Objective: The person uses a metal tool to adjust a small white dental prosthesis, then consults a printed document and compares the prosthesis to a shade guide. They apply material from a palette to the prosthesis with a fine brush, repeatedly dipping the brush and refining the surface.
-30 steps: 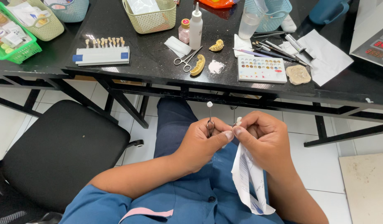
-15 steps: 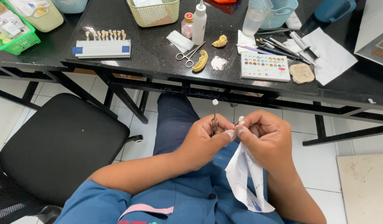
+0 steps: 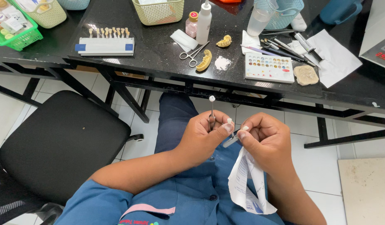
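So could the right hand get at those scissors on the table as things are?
Probably not at once: the right hand is down in the lap, gripping a paper strip, and the scissors lie beyond the table edge, though nothing covers them.

The person is wearing a blue short-sleeved work top [image 3: 188, 200], and the sleeve on the left side of the scene is ending above the elbow, leaving the forearm bare. A row of dark buttons is running down the front of the top, with one round button [image 3: 213, 197] showing near the middle. A pink band [image 3: 148, 209] is crossing the chest pocket at the near edge, and a little coloured embroidery is peeking out beneath it, too small to make out. Dark navy trousers [image 3: 176, 121] are covering the legs on the far side. The left hand [image 3: 203, 135] and right hand [image 3: 265, 139] are bare, showing no gloves, rings or watch.
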